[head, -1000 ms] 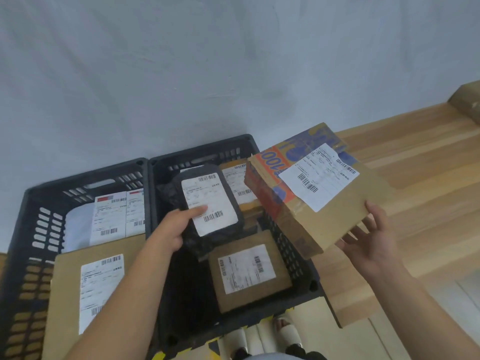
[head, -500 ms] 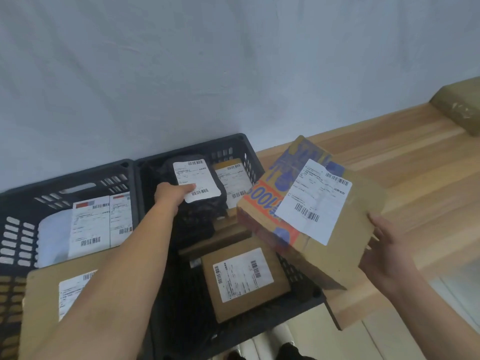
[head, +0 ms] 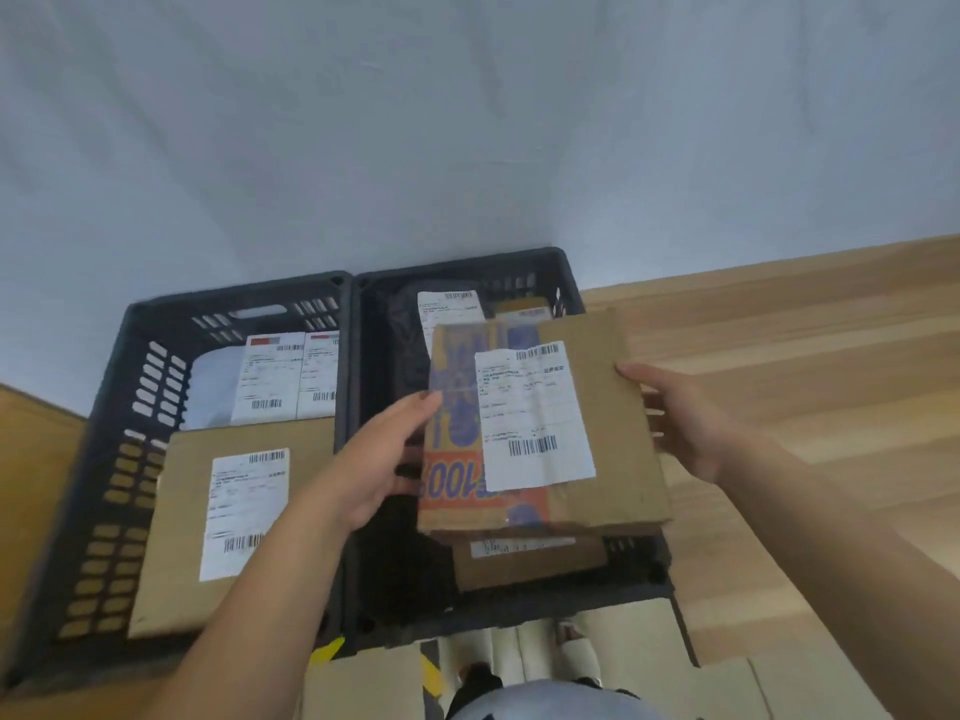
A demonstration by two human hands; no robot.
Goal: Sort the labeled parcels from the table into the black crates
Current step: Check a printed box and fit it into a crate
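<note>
left hand (head: 384, 459) grips box (head: 615, 402) left edge | right hand (head: 685, 423) grips right edge | above right crate (head: 467, 263)

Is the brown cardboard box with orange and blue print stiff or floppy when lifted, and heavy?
Probably stiff: the brown cardboard box looks flat though the left hand and right hand hold only its side edges. Likely fairly light, since that edge grip seems enough.

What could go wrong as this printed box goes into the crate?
The printed cardboard box, held only at its side edges by the left hand and right hand, could tip. In the right black crate it would land on the brown parcel, possibly sitting unevenly and hiding its label.
</note>
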